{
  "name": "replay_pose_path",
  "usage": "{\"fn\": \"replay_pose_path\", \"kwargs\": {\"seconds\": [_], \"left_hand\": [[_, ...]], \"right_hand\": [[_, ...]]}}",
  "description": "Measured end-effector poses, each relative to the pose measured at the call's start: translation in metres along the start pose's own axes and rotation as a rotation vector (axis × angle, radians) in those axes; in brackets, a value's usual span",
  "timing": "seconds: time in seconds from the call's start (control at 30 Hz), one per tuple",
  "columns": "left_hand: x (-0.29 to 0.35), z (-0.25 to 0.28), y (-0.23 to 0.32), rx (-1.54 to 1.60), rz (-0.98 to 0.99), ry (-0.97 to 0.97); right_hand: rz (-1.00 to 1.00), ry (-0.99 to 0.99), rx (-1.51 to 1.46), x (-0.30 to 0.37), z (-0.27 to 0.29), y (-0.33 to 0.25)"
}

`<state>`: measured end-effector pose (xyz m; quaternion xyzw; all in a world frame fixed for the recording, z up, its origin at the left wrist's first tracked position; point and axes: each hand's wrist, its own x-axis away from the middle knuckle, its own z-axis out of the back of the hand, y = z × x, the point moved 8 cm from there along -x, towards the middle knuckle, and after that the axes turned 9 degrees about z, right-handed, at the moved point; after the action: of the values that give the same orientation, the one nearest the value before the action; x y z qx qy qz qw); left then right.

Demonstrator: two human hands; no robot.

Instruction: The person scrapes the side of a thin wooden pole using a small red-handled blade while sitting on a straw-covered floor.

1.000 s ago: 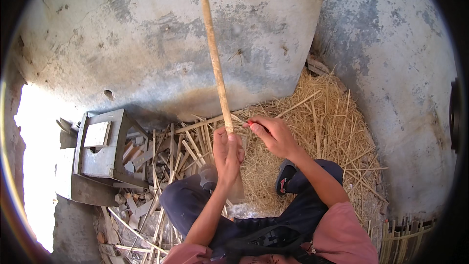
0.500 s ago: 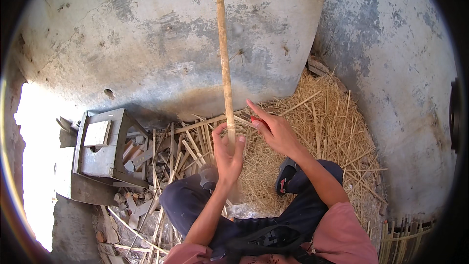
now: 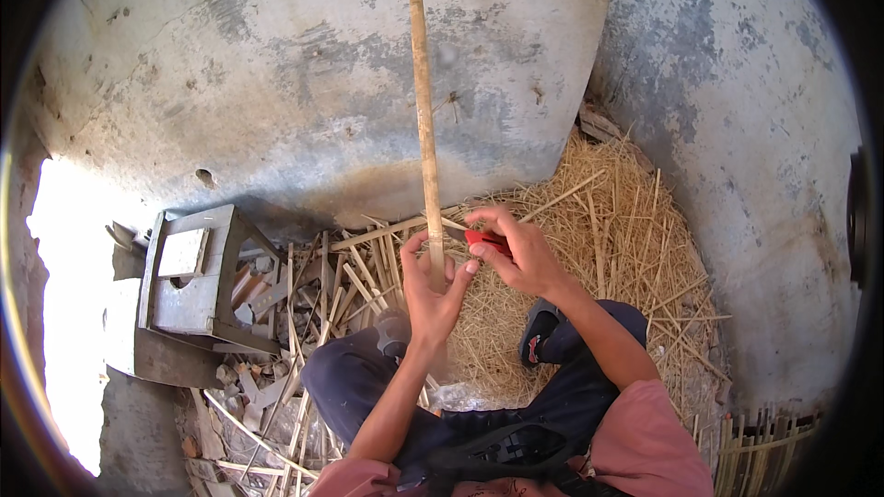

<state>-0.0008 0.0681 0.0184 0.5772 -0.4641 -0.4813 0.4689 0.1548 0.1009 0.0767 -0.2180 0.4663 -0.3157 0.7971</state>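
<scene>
A long pale bamboo strip (image 3: 424, 120) stands nearly upright before me and runs out of the picture at the top. My left hand (image 3: 433, 299) grips it close to its lower end, with fingers behind and the thumb at its right side. In my right hand (image 3: 527, 256) is a red-handled knife (image 3: 485, 241), its blade pointing left at the strip just above my left thumb. Whether the blade touches the bamboo I cannot tell. The right fingertips come close to the left thumb.
Straw and thin shavings (image 3: 626, 248) cover the floor ahead and to the right. Split bamboo sticks (image 3: 364, 267) lie at the left, beside a worn wooden stool (image 3: 207, 258) and rubble. Peeling walls (image 3: 304, 64) enclose the corner. My bent legs frame the work.
My right hand has drawn its index finger in and turned, bringing the red knife against or near the strip. The left thumb has shifted outward from the bamboo.
</scene>
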Motion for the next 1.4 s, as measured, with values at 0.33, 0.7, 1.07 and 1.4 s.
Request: {"fn": "replay_pose_path", "kwargs": {"seconds": [0.33,0.7,1.07,1.4], "left_hand": [[-0.002,-0.003,-0.008,0.184,-0.046,-0.127],[-0.001,-0.005,-0.007,0.352,-0.028,-0.146],[-0.002,-0.004,-0.008,0.388,0.017,-0.127],[-0.003,-0.001,-0.025,0.436,0.043,-0.073]], "right_hand": [[0.186,-0.111,0.162,0.002,-0.011,-0.010],[0.272,-0.062,0.237,0.003,-0.011,-0.024],[0.272,0.014,0.332,0.005,-0.015,-0.035],[0.212,0.076,0.317,0.003,-0.016,-0.034]]}}
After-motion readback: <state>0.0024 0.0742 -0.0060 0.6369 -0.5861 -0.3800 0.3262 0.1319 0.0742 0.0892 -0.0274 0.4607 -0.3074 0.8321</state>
